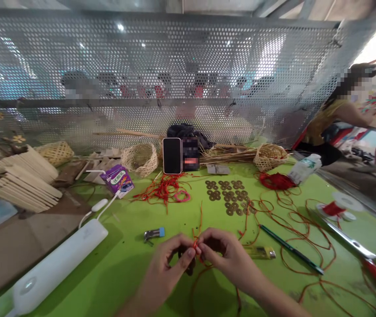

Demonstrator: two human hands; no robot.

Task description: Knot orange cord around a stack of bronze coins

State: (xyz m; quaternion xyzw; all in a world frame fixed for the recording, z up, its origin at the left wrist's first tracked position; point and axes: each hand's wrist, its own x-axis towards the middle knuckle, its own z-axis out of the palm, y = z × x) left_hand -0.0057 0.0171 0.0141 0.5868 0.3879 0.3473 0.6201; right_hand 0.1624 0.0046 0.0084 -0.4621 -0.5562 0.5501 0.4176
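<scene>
Near the front of the green table, my left hand [173,259] and my right hand [224,253] meet fingertip to fingertip. Both pinch a red cord [201,215], whose loose end sticks up between them while more of it trails down toward me. Dark round pieces [190,265], partly hidden by my left fingers, hang under the pinch. A yellow lighter [259,252] lies just right of my right hand, and a dark green pencil [292,249] is beyond it. Left of the hands is a small metal clip-like item with a blue end [154,234].
Coin-like discs [227,196] lie grouped behind my hands. Red cord [164,189] is heaped at back left, with long loops on the right. Scissors [356,246] and a spool [335,208] sit right. A white power strip [62,264], juice box [118,179] and phone [172,156] stand around.
</scene>
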